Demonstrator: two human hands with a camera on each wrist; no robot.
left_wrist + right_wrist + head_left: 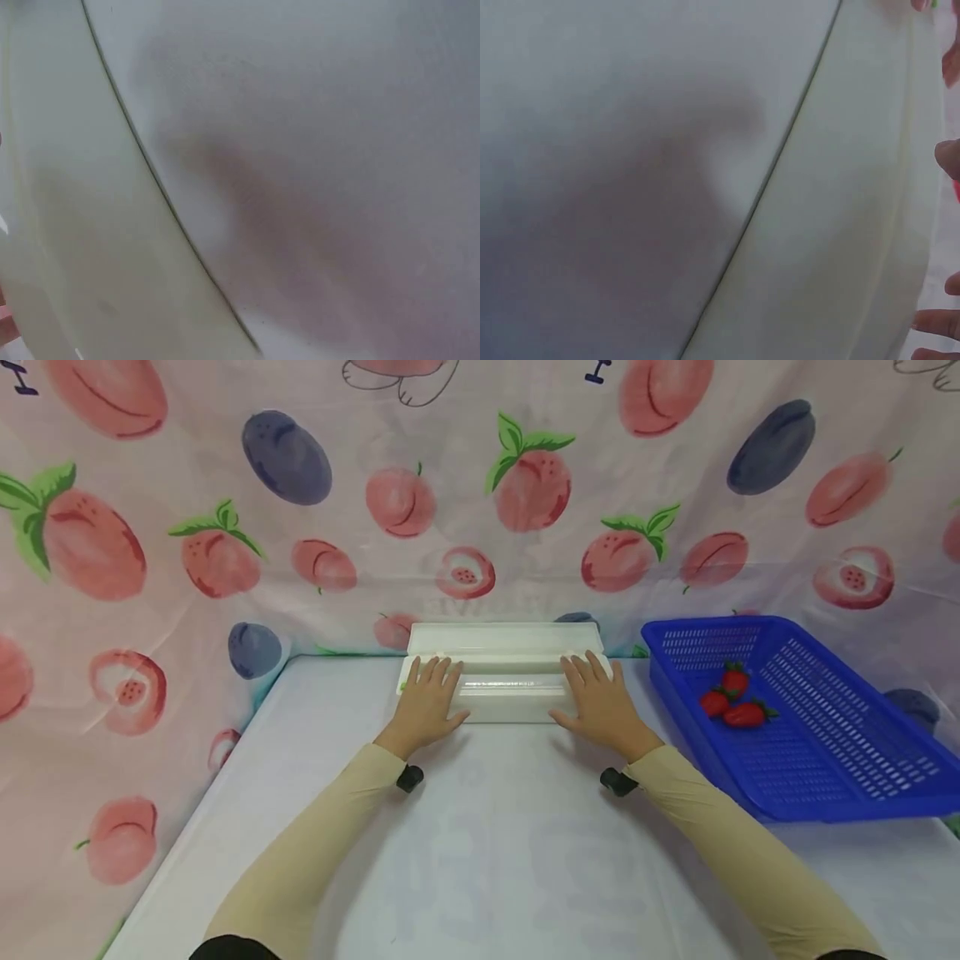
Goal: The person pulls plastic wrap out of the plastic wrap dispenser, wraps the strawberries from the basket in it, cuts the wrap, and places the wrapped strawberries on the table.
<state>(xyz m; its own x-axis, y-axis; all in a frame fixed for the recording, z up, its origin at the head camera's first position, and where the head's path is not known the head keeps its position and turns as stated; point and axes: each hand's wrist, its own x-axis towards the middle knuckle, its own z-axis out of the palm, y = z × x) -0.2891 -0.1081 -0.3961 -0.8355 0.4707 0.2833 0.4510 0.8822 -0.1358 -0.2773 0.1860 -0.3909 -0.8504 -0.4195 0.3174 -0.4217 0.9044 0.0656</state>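
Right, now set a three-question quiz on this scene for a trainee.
1. How many strawberries lie in the blue basket?

2. Multiple choice: which thing are the left hand and right hand nearest to?
A) the blue basket
B) the white box
C) the strawberries

3. True or false: the lid of the white box is open.

Key: 1. Three. 2. B. 3. True.
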